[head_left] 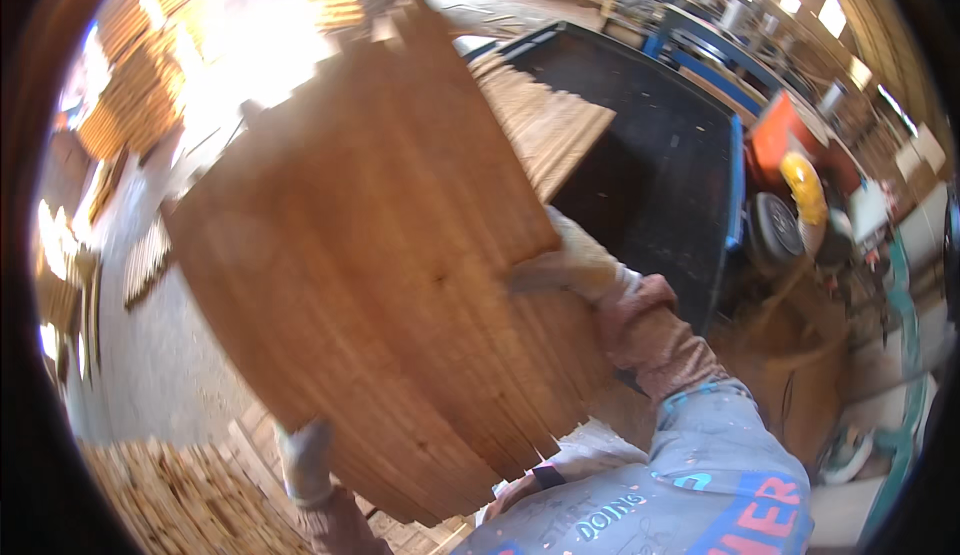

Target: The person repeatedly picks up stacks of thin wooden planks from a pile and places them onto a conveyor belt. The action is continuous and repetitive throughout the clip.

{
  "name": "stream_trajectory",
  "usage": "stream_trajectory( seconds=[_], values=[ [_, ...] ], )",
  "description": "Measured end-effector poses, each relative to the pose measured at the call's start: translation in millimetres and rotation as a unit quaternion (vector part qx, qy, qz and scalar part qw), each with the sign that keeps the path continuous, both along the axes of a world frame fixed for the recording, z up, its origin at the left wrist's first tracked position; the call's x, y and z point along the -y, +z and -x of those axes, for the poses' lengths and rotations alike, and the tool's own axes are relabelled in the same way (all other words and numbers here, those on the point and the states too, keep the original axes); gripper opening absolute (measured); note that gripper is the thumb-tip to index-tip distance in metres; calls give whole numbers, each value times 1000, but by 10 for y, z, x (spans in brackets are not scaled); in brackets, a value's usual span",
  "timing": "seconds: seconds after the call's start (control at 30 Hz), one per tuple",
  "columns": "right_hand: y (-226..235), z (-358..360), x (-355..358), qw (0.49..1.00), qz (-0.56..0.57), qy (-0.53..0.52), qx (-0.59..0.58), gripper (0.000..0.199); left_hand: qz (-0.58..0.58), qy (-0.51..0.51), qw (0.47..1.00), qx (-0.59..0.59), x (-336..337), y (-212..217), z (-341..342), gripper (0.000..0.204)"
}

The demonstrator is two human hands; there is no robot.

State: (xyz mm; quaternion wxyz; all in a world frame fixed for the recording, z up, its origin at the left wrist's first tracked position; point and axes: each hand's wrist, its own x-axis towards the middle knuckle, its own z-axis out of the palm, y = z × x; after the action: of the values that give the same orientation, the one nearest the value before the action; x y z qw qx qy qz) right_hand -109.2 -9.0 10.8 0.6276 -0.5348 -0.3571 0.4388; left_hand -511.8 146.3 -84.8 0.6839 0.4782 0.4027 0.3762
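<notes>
I hold a big armful of thin brown wooden slats (pixel 370 255), pressed side by side into one flat sheet that fills the middle of the view and tilts up to the right. My right hand (pixel 565 260), in a pale work glove, grips the sheet's right edge. My left hand (pixel 305 460), in a grey glove, supports its lower left edge from below. The blur is strong. More slats (pixel 545 120) lie stacked on the black table behind the armful.
A black table (pixel 660 155) with a blue frame stands behind on the right. An orange and yellow machine (pixel 800 180) sits right of it. Stacks of slats (pixel 140 95) stand at the far left and back, and a heap of wood pieces (pixel 180 495) lies at the lower left.
</notes>
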Motion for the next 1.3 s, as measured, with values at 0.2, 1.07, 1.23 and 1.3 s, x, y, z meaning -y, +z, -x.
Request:
stream_trajectory(
  seconds=[0.2,1.07,1.23,1.3],
  values=[
    [-710,-1357,2585,934,79,-347,-18,81,24,-412,910,47,375,471,-3334,81],
    [-2195,-1811,2975,673,377,-632,72,63,-353,-561,744,-88,-387,-69,-6067,79],
    [-1963,-1776,2453,677,320,-661,58,57,-580,-497,642,-68,-925,-33,-5854,54],
    [-1973,-1722,2651,698,249,-671,25,60,-599,-550,581,-28,-471,-80,-5883,58]
  ],
)
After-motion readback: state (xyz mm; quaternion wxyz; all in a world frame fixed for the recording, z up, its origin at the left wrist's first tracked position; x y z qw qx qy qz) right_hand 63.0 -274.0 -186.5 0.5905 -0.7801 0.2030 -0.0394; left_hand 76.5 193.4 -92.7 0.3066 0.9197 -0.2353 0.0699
